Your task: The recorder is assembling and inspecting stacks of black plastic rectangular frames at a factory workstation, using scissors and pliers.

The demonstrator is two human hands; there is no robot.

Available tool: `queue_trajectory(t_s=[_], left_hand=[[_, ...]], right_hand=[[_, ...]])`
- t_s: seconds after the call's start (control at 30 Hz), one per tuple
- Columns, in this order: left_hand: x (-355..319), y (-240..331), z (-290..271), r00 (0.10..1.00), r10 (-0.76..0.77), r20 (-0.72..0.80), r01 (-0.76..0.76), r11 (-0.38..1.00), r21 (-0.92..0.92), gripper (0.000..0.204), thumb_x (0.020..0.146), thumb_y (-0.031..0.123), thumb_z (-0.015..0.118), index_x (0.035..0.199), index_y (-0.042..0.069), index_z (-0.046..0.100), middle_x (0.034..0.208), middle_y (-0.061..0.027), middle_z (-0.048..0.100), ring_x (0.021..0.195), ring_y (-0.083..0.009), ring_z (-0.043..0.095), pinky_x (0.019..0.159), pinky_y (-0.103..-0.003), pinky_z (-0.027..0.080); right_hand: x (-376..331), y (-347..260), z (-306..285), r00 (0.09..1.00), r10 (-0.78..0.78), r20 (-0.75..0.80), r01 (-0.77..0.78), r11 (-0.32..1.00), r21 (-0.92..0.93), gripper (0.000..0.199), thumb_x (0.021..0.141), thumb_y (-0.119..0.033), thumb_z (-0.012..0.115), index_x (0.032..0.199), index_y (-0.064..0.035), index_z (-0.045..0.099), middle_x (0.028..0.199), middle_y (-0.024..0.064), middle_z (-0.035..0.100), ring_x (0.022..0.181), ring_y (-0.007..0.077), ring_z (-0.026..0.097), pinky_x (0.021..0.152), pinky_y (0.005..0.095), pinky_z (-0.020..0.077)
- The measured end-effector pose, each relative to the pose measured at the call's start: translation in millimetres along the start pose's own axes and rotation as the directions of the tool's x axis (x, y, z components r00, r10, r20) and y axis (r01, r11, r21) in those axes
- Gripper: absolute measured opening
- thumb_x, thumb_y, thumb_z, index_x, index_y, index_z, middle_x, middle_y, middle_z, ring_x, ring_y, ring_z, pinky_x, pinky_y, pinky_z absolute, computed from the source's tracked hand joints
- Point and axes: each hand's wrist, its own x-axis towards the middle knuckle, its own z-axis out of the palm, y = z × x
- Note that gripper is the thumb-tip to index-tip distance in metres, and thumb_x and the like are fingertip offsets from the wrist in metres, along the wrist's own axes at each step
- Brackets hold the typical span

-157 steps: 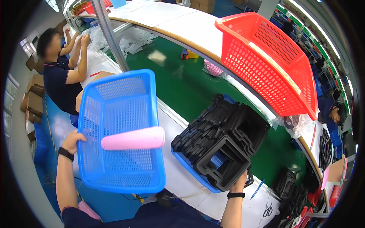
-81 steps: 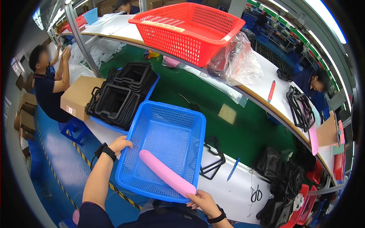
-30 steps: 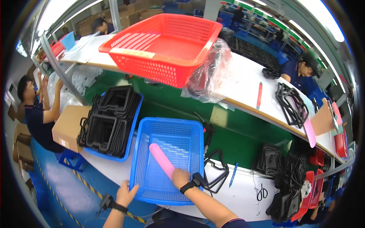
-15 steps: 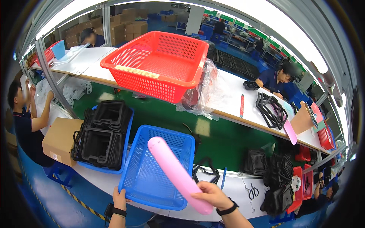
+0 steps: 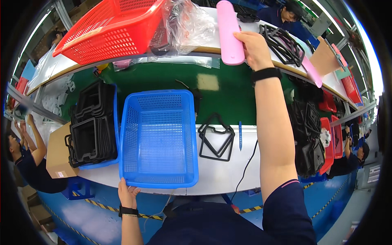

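My right hand (image 5: 255, 47) is stretched out over the raised white shelf and closed on a long pink strip with rounded ends (image 5: 229, 34). The strip stands nearly upright in view, its lower end overlapping the shelf's front edge. At the near left corner of a blue perforated basket (image 5: 192, 139), my left hand (image 5: 127, 195) grips the rim. Nothing lies inside that basket, which rests on the white worktable. Right of it lie two black angular frames (image 5: 214, 158) and a narrow blue strip (image 5: 240, 136).
Left of the blue basket, stacked black frames (image 5: 87, 139) fill another container beside a cardboard box (image 5: 59, 157). A red basket (image 5: 102, 45) and clear plastic bags (image 5: 190, 28) sit on the shelf. More black frames (image 5: 281, 45) lie there, right of my hand. Co-workers sit around.
My right hand has carried the pink strip from above the blue basket up and forward to the shelf. My left hand stays on the basket's rim; the view has tilted downward.
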Motion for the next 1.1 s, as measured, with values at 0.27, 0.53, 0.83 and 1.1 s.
queue_trajectory(t_s=[0.27,0.53,0.83,1.1], left_hand=[[-17,-87,-56,0.979,-0.122,0.166,0.015,0.846,0.532,0.022,0.092,0.020,0.054,0.104,0.002,0.058,0.087,-0.0101,0.062,0.070,-0.0153,0.062,0.059,-0.026,0.052],[-15,-148,46,0.711,0.164,0.684,-0.694,0.320,0.645,0.031,0.082,0.026,0.066,0.103,0.004,0.064,0.094,-0.0148,0.066,0.084,-0.0287,0.064,0.077,-0.037,0.050],[-42,-107,87,0.681,-0.332,0.652,-0.171,0.794,0.583,0.036,0.087,0.029,0.063,0.111,0.002,0.060,0.100,-0.0057,0.062,0.088,-0.0204,0.059,0.079,-0.036,0.047],[-48,-84,93,0.910,-0.330,0.252,0.374,0.915,-0.150,0.041,0.091,0.033,0.050,0.116,0.001,0.048,0.108,-0.0111,0.056,0.094,-0.0223,0.058,0.083,-0.042,0.048]], right_hand=[[-86,-31,11,0.853,-0.521,0.014,0.248,0.382,-0.890,0.033,0.082,-0.026,0.060,0.100,0.0009,0.063,0.097,0.0184,0.065,0.083,0.0335,0.064,0.076,0.0384,0.0493],[-330,133,-2,0.860,0.481,0.167,-0.174,0.586,-0.791,0.018,0.087,-0.015,0.053,0.092,-0.0019,0.064,0.084,0.0181,0.065,0.074,0.0321,0.064,0.069,0.0392,0.0506],[-435,258,92,0.976,0.190,0.108,-0.149,0.940,-0.306,0.013,0.084,-0.011,0.058,0.089,-0.0001,0.062,0.072,0.0066,0.061,0.063,0.0160,0.059,0.057,0.0327,0.0485],[-443,282,109,0.870,0.487,0.078,-0.419,0.813,-0.404,0.013,0.081,-0.015,0.062,0.086,-0.0039,0.065,0.071,0.0132,0.064,0.068,0.0291,0.063,0.064,0.0395,0.0489]])
